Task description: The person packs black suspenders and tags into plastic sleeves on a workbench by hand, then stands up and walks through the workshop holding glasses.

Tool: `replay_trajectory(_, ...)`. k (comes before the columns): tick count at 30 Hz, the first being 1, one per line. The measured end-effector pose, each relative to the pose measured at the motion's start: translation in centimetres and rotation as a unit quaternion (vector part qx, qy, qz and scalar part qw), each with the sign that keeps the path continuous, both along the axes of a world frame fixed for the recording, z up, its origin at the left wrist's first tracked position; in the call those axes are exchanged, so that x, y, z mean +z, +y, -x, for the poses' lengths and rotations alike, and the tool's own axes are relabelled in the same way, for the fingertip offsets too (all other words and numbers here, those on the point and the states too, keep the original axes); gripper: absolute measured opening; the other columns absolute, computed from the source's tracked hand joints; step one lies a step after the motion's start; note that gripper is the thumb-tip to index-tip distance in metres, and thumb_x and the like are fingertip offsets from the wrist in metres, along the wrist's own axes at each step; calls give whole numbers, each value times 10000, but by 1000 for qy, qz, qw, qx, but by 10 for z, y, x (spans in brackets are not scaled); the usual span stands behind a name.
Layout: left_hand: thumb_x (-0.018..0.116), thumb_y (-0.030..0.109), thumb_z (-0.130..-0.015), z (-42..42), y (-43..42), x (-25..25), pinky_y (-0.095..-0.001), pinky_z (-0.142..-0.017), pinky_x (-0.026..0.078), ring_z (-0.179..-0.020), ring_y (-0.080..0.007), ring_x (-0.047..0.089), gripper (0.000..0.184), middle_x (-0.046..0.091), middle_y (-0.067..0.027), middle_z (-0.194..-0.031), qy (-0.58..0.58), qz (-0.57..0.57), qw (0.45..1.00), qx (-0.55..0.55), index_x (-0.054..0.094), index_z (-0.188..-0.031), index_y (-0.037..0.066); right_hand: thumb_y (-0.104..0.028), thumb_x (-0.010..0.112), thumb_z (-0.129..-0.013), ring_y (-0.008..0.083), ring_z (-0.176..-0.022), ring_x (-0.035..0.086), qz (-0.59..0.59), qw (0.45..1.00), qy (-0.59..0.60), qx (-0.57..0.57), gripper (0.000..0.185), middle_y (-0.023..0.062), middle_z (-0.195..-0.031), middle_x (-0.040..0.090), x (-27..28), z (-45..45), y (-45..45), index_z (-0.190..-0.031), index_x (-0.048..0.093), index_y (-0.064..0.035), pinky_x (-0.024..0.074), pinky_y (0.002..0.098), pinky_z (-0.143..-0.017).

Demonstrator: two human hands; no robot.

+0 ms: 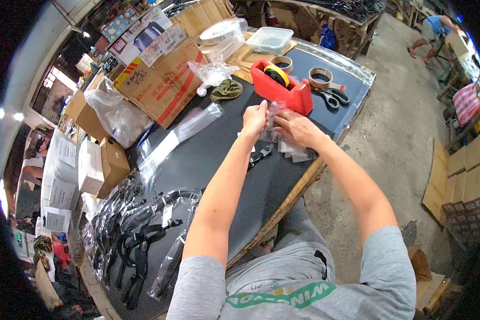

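My left hand (255,118) is closed in a pinch beside the red tape dispenser (296,97), its thumb pointing up. What it grips is mostly hidden; clear plastic (273,109) shows between my two hands. My right hand (298,128) has its fingers bent over that plastic, in a pinching shape. Several small clear plastic packets (296,152) lie under and below the right hand, near the table edge. Close below my left hand is a black strap with a buckle (260,154), partly hidden by the forearm.
Scissors (333,97) and a tape roll (320,78) lie right of the dispenser. A clear tub (270,40), a cardboard box (162,80) and an olive cloth piece (226,90) stand farther back. Bagged black straps (138,240) cover the table's left. Another person (437,29) works far right.
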State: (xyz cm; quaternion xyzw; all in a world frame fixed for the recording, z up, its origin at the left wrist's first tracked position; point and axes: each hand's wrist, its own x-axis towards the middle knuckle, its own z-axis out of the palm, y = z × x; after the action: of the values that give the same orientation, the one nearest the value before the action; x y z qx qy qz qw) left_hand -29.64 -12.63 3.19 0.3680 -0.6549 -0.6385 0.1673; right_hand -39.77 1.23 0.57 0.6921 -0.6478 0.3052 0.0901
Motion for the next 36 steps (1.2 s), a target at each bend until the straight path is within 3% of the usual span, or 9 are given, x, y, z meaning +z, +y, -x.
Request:
replay_trajectory(5,619,359,-874,-3,5,16,-203,-391,333,-456,-66,468,321,491,28,-586,52,-44,996,-62,556,-724,82,-338,441,-930,294,-1148,469,-43,994,94,37,393,152,-1140,546,-12,9,-5,-1196,522,-60,362,394,-991)
replay_trajectory(9,652,347,-853,-8,1,19,-195,-429,363,-500,-72,506,296,522,30,-606,30,-84,993,-83,578,-736,86,-345,433,-935,301,-1143,472,-56,993,95,40,405,157,-1169,542,-14,12,-5,-1197,520,-48,354,396,-995)
replay_trajectory(11,655,343,-851,-10,-1,19,-196,-433,371,-508,-73,510,290,526,29,-612,29,-110,990,-80,579,-733,89,-347,423,-939,311,-1142,471,-129,989,69,32,418,166,-1206,533,-9,11,-3,-1202,513,-35,346,401,-1001)
replay_trajectory(15,658,329,-850,-12,-1,25,-196,-445,390,-517,-73,513,274,538,25,-624,19,-134,988,-75,585,-731,93,-341,418,-941,318,-1138,473,-128,988,82,34,424,178,-1233,522,-13,13,-6,-1220,501,-31,345,404,-1002)
replay_trajectory(17,659,324,-850,-14,-3,29,-198,-446,395,-514,-74,514,267,543,24,-625,13,-132,988,-73,589,-736,92,-379,403,-936,315,-1184,455,-150,984,94,19,501,162,-1228,534,-16,14,-7,-1335,416,-76,309,400,-1045)
replay_trajectory(23,665,318,-845,-25,-5,41,-209,-494,450,-559,-80,556,255,575,16,-651,6,-151,985,-88,607,-763,83,-362,410,-935,319,-1211,432,-50,992,111,30,480,164,-1277,495,-29,17,-11,-1336,419,-98,290,409,-1063)
replay_trajectory(30,637,312,-868,-94,22,92,-243,-618,513,-659,-114,621,259,618,-12,-719,20,-131,984,-120,616,-819,58,-361,427,-928,307,-1269,379,-105,989,92,39,486,154,-1331,458,-9,11,-4,-1331,432,-88,242,412,-1097)
replay_trajectory(34,625,222,-879,-155,38,103,-281,-712,537,-809,-182,664,235,664,-89,-856,119,-91,984,-98,634,-936,-6,-371,438,-924,316,-1314,325,-119,990,54,62,501,168,-1376,412,-8,16,-10,-1311,452,-52,222,402,-1107)
replay_trajectory(36,635,199,-870,-181,46,101,-282,-721,536,-815,-181,661,227,667,-101,-877,122,-34,992,-24,638,-953,-13,-318,488,-922,298,-1331,295,-159,977,-123,69,457,171,-1388,394,5,7,-10,-1282,483,-36,216,387,-1106)
